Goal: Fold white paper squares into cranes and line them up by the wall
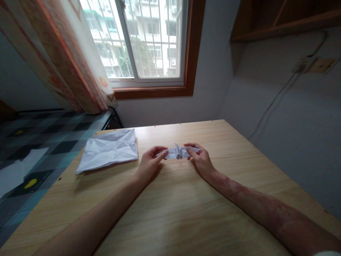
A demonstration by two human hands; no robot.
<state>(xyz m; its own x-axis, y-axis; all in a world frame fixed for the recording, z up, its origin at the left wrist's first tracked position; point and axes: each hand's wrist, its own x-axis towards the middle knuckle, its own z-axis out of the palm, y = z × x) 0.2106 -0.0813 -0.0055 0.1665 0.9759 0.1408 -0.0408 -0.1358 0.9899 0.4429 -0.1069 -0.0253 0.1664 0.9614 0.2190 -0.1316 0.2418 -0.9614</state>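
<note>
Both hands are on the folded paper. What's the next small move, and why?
Probably a gentle outward pull: the left hand and right hand pinch opposite ends of the folded paper, whose middle looks bunched, with a point sticking up.

Our light is daylight from the window [157,42] — bleached nearly white outside — leaving a pale sheen on the desk's [170,213] far end. We find the bed [66,124] and shelf [287,26] dim. Soft shadows lie beneath the crumpled paper [112,147] and left forearm [112,208]. Wide-angle stretch slants the edges; we see the folded paper [172,153] slightly soft, the wall socket [321,65] blurred.
</note>
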